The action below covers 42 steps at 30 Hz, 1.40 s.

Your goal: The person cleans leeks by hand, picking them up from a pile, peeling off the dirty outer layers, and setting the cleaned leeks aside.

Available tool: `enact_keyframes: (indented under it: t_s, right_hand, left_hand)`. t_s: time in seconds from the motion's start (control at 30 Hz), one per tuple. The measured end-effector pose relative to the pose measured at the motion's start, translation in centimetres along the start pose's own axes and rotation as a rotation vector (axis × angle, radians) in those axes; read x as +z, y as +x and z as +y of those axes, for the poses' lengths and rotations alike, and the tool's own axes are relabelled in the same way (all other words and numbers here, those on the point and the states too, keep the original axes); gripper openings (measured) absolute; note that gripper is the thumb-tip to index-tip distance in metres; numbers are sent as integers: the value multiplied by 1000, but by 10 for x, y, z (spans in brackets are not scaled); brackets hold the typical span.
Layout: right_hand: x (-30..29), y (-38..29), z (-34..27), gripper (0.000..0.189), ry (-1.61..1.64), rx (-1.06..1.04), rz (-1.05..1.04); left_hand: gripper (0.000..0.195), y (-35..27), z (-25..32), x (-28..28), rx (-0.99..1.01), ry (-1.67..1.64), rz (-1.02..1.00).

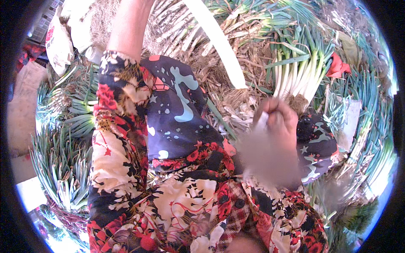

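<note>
My left hand is out of view past the top edge; only its bare forearm and flowered sleeve show. A long white spring onion stalk (221, 44), very bright, slants down from the top edge to its roots near the centre. My right hand (278, 118) is right of and below those roots, its fingers curled around a pale, partly hidden object (262, 121). The area below that hand is blurred. Just beyond it lies a bunch of spring onions (297, 72), with white stems, green leaves and a soil-covered root clump (297, 102) beside my knuckles.
Dry peelings and roots (218, 76) litter the ground ahead. More spring onions (186, 31) lie at the top, with stacks at the right (364, 136) and left (63, 177). A white sack (58, 44) stands upper left; a red scrap (338, 65) lies beside the bunch.
</note>
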State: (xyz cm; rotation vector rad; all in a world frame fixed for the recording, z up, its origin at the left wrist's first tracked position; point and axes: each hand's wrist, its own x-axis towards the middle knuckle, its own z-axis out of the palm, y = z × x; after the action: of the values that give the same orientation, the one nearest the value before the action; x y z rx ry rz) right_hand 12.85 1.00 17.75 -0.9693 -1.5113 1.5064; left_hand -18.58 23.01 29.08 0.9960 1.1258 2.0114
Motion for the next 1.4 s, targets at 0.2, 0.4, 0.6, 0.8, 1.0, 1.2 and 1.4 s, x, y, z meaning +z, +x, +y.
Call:
enact_keyframes:
  t_s: [0.2,0.4,0.6,0.8,1.0,1.2,1.4]
  right_hand:
    - [45,53,2,23,-455,-81,91]
    - [64,86,12,19,-403,-272,185]
    - [95,124,4,17,-443,-599,256]
    - [94,164,40,14,-267,-411,137]
    - [30,197,159,24,-327,223,220]
    - [18,270,240,45,-778,267,186]
    - [36,329,249,49,-1005,412,315]
  left_hand:
    - [13,-11,29,-21,0,-139,-46]
    - [23,-28,66,-54,142,-299,-95]
    - [37,-69,51,-109,44,-264,22]
    - [61,-5,19,-237,-128,28,529]
    - [52,-57,-77,-411,-245,368,810]
    - [67,-189,-191,-543,-586,1528,576]
    - [71,-176,-189,-527,-573,1567,490]
